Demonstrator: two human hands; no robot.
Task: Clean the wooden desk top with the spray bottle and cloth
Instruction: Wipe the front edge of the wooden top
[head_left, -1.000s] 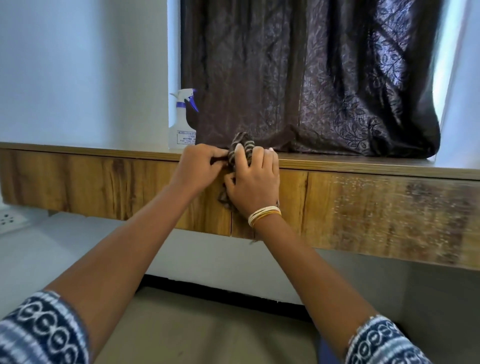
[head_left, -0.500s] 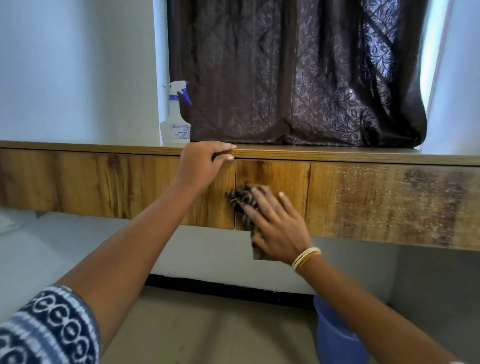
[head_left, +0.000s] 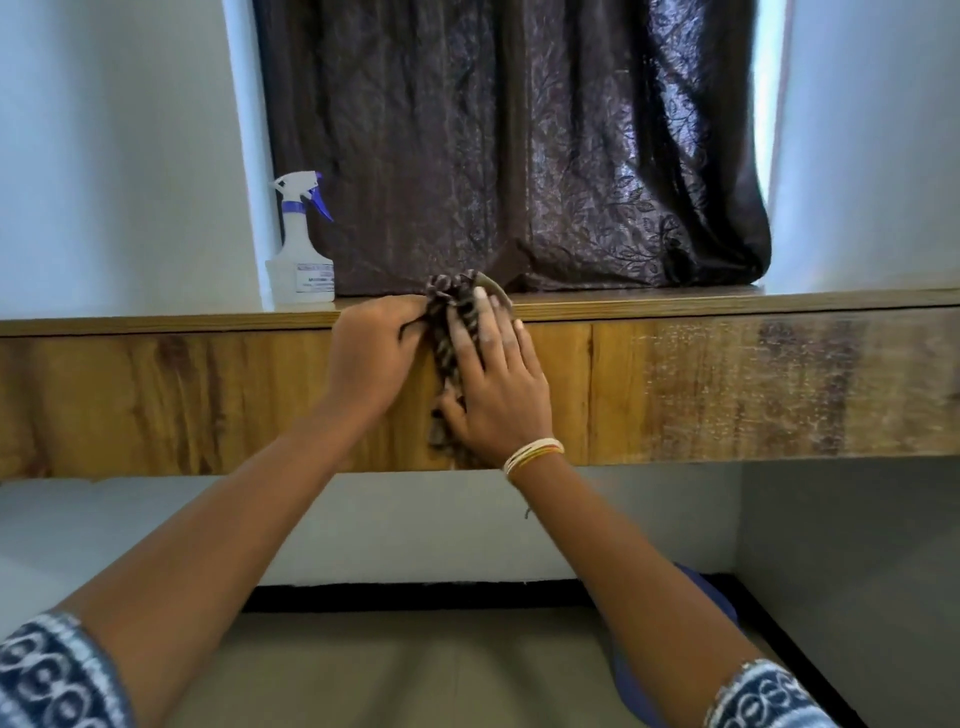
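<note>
A dark patterned cloth (head_left: 445, 332) drapes over the front edge of the wooden desk (head_left: 727, 384), from the top's rim down the front panel. My right hand (head_left: 493, 384) presses flat on the cloth against the panel, fingertips reaching the top edge. My left hand (head_left: 371, 353) sits just to its left, curled against the panel's upper edge and pinching the cloth's side. The white spray bottle (head_left: 301, 249) with a blue trigger stands upright on the desk top to the left, apart from both hands.
A dark brown curtain (head_left: 519, 156) hangs behind, its hem resting on the desk top. White walls flank it. Under the desk, a blue bucket (head_left: 675, 665) stands on the floor at lower right, partly hidden by my right forearm.
My right hand has slid the cloth up from the middle of the front panel to the desk's top edge. My left hand has closed in on the cloth's side.
</note>
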